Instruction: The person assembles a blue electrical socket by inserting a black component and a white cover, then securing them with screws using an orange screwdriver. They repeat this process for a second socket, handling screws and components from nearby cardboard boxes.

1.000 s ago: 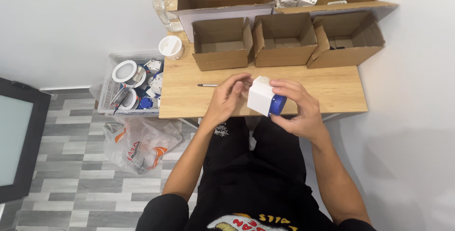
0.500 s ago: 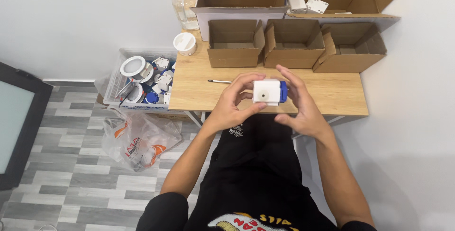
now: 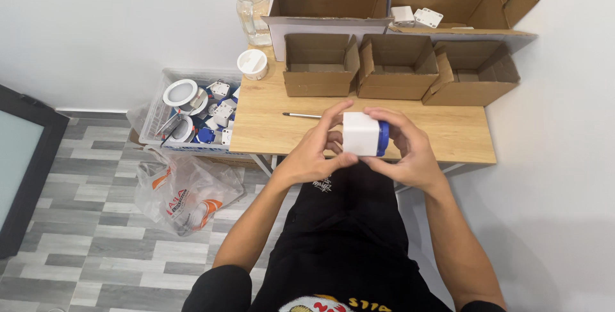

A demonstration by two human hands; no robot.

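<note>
Both hands held a small white plastic block with a blue cap (image 3: 363,134) above the near edge of a light wooden table (image 3: 448,134). The left hand (image 3: 314,152) gripped its near side; the right hand (image 3: 410,148) cupped the blue end. A thin metal screwdriver (image 3: 301,115) lay on the table just beyond the left hand. Three small open cardboard boxes (image 3: 396,67) stood in a row further back. A clear plastic crate of white and blue parts (image 3: 192,113) sat on the floor to the left.
</note>
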